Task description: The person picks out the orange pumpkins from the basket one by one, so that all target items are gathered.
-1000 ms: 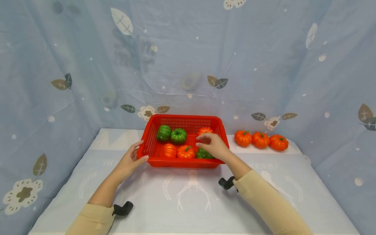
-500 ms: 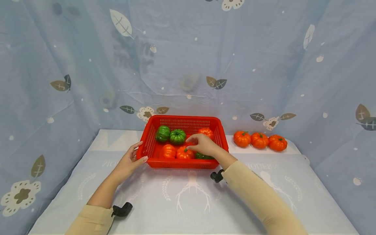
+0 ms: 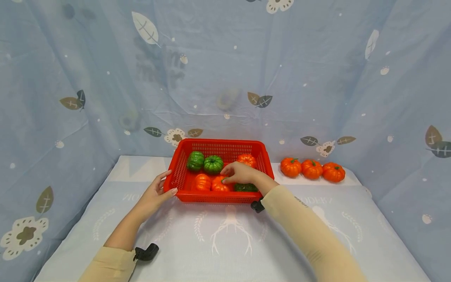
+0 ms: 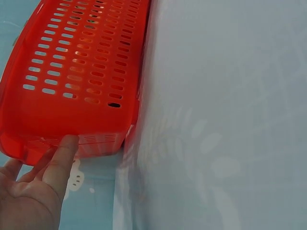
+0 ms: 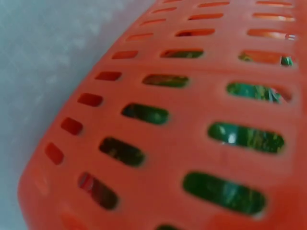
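Note:
A red plastic basket (image 3: 218,197) holds several small orange and green pumpkins. My left hand (image 3: 155,196) holds its left end, thumb at the front corner and fingers along the rim; in the left wrist view the left hand (image 4: 36,191) meets the basket's end wall (image 4: 62,115). My right hand (image 3: 243,174) reaches inside, fingers and thumb curved round the top of an orange pumpkin (image 3: 219,185) in the front row. Beside that sits another orange pumpkin (image 3: 202,182). A green pumpkin (image 3: 245,187) lies under the right wrist. Only the basket's slotted side (image 5: 192,115) shows in the right wrist view.
Two green pumpkins (image 3: 213,164) stand at the basket's back left, and an orange pumpkin (image 3: 247,159) is at its back right. Three orange pumpkins (image 3: 311,169) line up on the table to the right. A patterned blue curtain (image 3: 225,78) rises behind the table.
My right hand has moved left across the basket and down onto the front orange pumpkin. The left hand has stayed at the basket's left end.

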Action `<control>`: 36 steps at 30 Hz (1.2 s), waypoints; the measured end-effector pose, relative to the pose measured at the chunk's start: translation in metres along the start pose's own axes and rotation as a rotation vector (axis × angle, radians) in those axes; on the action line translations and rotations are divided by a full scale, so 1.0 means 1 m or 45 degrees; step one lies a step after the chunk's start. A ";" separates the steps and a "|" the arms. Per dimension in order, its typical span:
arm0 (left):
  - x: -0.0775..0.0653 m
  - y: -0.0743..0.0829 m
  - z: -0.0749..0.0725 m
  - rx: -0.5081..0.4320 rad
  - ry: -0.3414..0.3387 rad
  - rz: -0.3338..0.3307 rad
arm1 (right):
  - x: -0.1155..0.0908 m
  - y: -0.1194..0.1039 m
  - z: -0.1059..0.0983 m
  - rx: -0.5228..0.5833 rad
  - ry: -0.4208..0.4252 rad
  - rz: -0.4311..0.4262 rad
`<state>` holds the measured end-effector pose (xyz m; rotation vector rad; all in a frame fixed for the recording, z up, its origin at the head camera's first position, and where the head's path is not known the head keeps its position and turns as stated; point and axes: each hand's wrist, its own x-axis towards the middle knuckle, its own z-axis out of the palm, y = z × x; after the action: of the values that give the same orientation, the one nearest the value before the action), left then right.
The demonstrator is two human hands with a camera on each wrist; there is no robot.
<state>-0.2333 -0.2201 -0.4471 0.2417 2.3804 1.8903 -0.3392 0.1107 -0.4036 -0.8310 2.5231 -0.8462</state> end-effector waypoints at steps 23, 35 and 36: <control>0.000 0.000 0.000 0.017 0.013 -0.006 | -0.003 -0.004 0.005 -0.012 0.014 -0.099; -0.001 0.002 0.001 0.018 0.013 -0.013 | -0.005 -0.006 0.003 0.011 -0.012 -0.157; -0.001 0.002 0.001 0.021 0.013 -0.014 | -0.005 -0.007 0.003 0.015 -0.010 -0.165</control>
<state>-0.2321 -0.2194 -0.4457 0.2203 2.3999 1.8722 -0.3312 0.1082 -0.4009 -1.0011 2.4764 -0.8956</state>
